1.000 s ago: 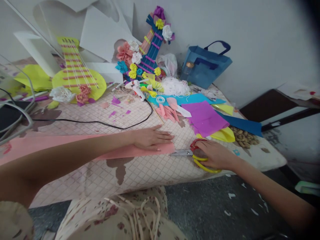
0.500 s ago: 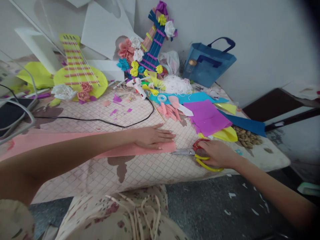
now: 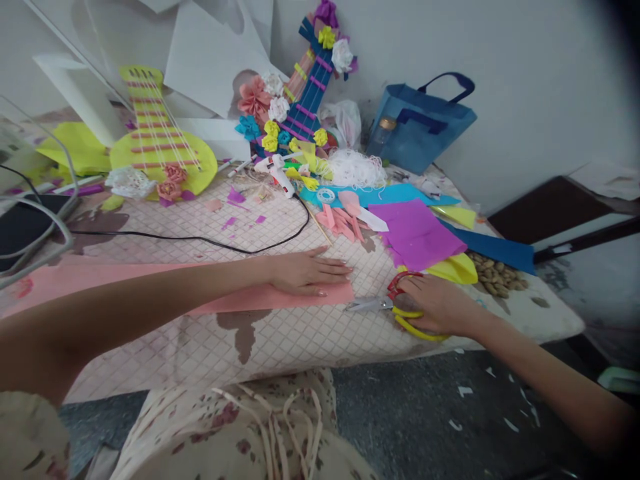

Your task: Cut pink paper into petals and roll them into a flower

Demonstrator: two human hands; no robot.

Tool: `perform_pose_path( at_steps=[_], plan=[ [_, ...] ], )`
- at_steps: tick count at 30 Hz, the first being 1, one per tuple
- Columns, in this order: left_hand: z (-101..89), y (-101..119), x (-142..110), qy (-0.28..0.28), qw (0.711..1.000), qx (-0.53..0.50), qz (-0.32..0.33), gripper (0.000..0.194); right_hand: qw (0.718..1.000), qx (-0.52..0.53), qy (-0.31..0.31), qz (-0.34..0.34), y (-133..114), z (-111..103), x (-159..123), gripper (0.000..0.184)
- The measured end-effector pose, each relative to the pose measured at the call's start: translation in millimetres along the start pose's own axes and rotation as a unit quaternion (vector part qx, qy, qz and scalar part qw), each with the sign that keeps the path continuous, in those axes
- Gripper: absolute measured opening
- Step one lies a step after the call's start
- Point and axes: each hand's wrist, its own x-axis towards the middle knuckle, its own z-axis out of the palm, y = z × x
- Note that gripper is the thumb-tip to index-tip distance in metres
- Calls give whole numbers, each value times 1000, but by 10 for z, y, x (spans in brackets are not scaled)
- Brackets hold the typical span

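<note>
Pale cream, grid-patterned covering spans the table, the largest item; clock positions below are read from the left hand, with 12 o'clock pointing straight up the view. The pink sheet, a long strip, lies on the table beneath the left hand and forearm, extending to 9 o'clock; its short end projects slightly past the fingers at 4 o'clock. A yellow guitar-shaped cut-out with white strings occupies the zone between 10 and 11 o'clock. A dark blue guitar-shaped cut-out with magenta bars stands tilted at 12 o'clock, and a blue bag leans at 1 o'clock. At 2 o'clock lies a purple sheet. The left hand is flat, palm down, fingers extended and slightly spread on the pink sheet. The right hand, between 3 and 4 o'clock, is closed around the handles, one red and one yellow, of the scissors. The blades point to 9 o'clock, tips near the short end of the pink sheet; contact cannot be determined. Smaller items: a glue gun between 11 and 12 o'clock, a pile of nuts at 3 o'clock, and pink offcuts at 1 o'clock.
</note>
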Motion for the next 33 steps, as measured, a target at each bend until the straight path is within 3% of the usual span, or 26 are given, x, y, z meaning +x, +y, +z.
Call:
perform_pose_path(
  at_steps=[11, 33],
  plan=[
    [27, -123, 6, 10, 999, 25, 20, 52, 999, 32, -9, 28, -59, -19, 67, 34],
    [16, -99, 16, 23, 999, -23, 3, 50, 999, 5, -20, 25, -80, 11, 97, 33]
  ],
)
